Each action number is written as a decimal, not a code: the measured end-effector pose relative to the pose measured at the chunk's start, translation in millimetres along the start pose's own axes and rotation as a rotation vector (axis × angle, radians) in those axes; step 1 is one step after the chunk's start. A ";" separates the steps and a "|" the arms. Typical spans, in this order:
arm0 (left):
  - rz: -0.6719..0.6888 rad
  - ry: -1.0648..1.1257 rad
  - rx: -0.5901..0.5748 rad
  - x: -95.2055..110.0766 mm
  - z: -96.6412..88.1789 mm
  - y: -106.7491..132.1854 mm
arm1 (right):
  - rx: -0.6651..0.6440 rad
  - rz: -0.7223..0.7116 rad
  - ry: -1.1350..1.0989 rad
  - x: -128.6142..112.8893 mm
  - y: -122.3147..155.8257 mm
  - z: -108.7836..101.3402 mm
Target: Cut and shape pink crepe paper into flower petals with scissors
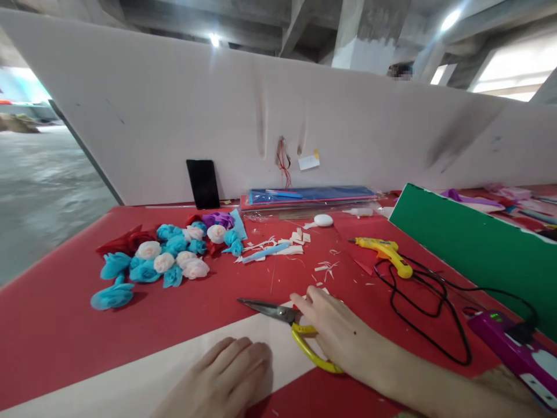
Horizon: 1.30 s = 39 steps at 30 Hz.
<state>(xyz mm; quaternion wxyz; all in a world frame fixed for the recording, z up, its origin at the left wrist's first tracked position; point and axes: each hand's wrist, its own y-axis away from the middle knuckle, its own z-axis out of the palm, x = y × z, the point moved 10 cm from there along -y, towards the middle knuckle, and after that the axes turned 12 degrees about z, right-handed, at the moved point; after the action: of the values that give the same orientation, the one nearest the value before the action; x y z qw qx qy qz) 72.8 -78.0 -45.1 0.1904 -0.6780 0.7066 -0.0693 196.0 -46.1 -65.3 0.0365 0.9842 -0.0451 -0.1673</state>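
A long strip of cream paper [169, 367] lies slantwise across the red tabletop. My left hand [226, 377] rests on it, fingers bent and held together, their tips hidden. Palm down, my right hand [328, 325] is over the strip's right end, its fingers somewhat apart. Scissors [278, 312] with yellow handles lie against the right hand, blades pointing left. One handle loop shows with no finger through it; the other is mostly covered by the hand. Several blue, white, purple and red paper flowers [174, 255] are heaped at the left.
A yellow glue gun [387, 252] and its black cord lie at the right, near a purple power strip [509, 342] and a leaning green board [474, 255]. Paper scraps [296, 241] are scattered mid-table. A black phone [203, 184] leans on the white partition [174, 104].
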 end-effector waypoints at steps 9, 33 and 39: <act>-0.096 0.184 -0.032 -25.4 -0.6 9.5 | 0.159 0.103 -0.192 40.1 -0.1 -38.1; -0.273 0.177 -0.221 -63.9 34.1 -32.6 | 0.243 0.212 -0.405 107.2 12.2 -52.2; -0.017 0.305 -0.066 -9.2 9.6 -49.5 | 0.154 0.237 -0.411 96.2 16.9 -47.3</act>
<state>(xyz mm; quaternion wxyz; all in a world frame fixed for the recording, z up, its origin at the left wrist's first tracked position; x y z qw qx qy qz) 122.5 -70.9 -34.7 0.0582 -0.6714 0.7234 -0.1498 300.9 -69.9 -50.7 -0.0293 0.9172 -0.1794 -0.3545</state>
